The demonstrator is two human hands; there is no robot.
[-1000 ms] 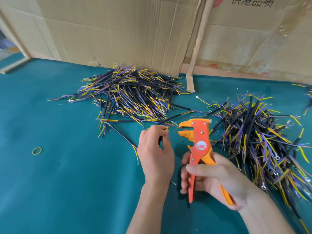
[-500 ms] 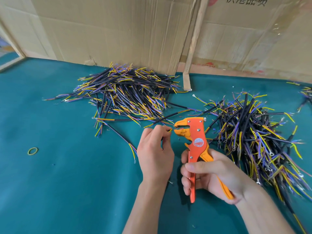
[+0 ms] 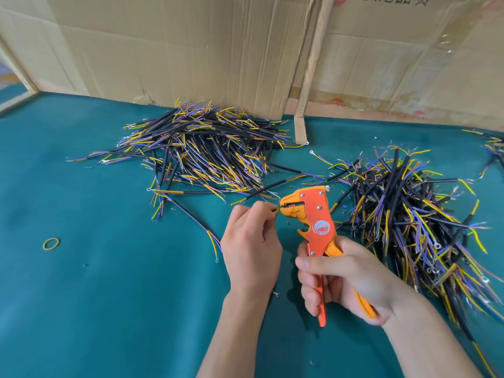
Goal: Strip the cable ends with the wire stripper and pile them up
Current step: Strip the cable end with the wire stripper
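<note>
My right hand [image 3: 343, 276] grips the handles of an orange wire stripper [image 3: 313, 214], its jaws pointing left. My left hand [image 3: 251, 241] pinches a short cable whose yellow-green wire end [image 3: 275, 210] sits at the stripper's jaws; the rest of that cable is hidden behind my fingers. A large pile of black cables with yellow, blue and purple wire ends [image 3: 201, 151] lies at the back centre. A second pile of cables [image 3: 409, 211] lies on the right, just behind my right hand.
Everything rests on a teal cloth [image 3: 109, 296]. Cardboard sheets [image 3: 191, 50] stand along the back. A yellow rubber band [image 3: 51, 243] lies at the left. One loose cable [image 3: 191, 216] lies left of my left hand. More cables [image 3: 493, 148] show at the far right edge.
My left hand has brought the cable's wire end right up to the stripper's jaws, closing the gap between them. The right hand keeps the same grip on the stripper.
</note>
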